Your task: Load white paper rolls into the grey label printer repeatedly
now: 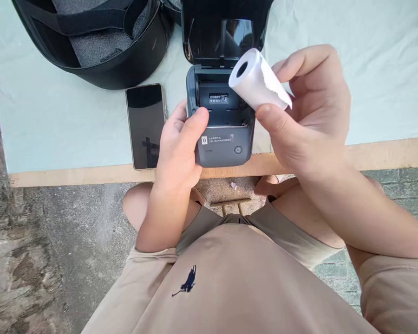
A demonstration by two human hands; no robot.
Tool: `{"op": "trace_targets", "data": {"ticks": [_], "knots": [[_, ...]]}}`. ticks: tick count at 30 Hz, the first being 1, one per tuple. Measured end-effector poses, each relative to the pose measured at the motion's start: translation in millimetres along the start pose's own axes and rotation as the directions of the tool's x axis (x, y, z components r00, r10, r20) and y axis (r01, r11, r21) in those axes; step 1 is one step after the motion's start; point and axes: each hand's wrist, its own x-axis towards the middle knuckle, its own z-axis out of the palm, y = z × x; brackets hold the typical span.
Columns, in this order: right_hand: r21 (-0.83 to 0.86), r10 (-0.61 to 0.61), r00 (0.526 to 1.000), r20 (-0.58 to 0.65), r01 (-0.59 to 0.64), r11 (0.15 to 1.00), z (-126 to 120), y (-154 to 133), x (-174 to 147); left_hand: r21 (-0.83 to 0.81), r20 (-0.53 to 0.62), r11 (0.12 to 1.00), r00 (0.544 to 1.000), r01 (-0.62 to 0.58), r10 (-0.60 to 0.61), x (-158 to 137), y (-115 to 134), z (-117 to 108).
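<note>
A small dark grey label printer (223, 146) sits at the table's front edge with its black lid (209, 37) swung up and back. My left hand (181, 148) grips the printer's left side, thumb on the rim of the open paper bay. Inside the bay a small printed label shows. Pinched between thumb and fingers of my right hand (306, 102) is a white paper roll (256, 81), tilted, its dark core hole facing up and left. The roll hangs over the right part of the bay, and its loose paper end has a torn edge.
Left of the printer lies a smartphone (145, 125) with a dark screen. Behind it stands an open black zip case (125, 60) with grey foam inside. A pale cloth covers the table (69, 120), leaving a wooden front edge. A paper scrap (233, 185) lies on the ground below.
</note>
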Motion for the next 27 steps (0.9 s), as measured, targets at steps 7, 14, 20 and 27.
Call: {"op": "trace_targets", "data": {"ticks": [7, 14, 20, 27], "knots": [[-0.17, -0.105, 0.989, 0.106, 0.122, 0.978, -7, -11, 6, -0.152, 0.046, 0.973, 0.985, 0.173, -0.168, -6, 8, 12], [-0.701, -0.099, 0.956, 0.277, 0.271, 0.659, -13, -20, 14, -0.085, 0.1, 0.974, 0.974, 0.211, -0.203, -1, 0, 4], [-0.79, 0.022, 0.964, 0.264, 0.204, 0.578, -9, -23, 16, -0.077, 0.125, 0.973, 0.97, 0.217, -0.206, -2, -2, 3], [-0.617, 0.026, 0.981, 0.191, 0.1, 0.78, -12, -21, 15, -0.109, 0.151, 0.973, 0.971, 0.204, -0.186, 0, -6, 0]]}}
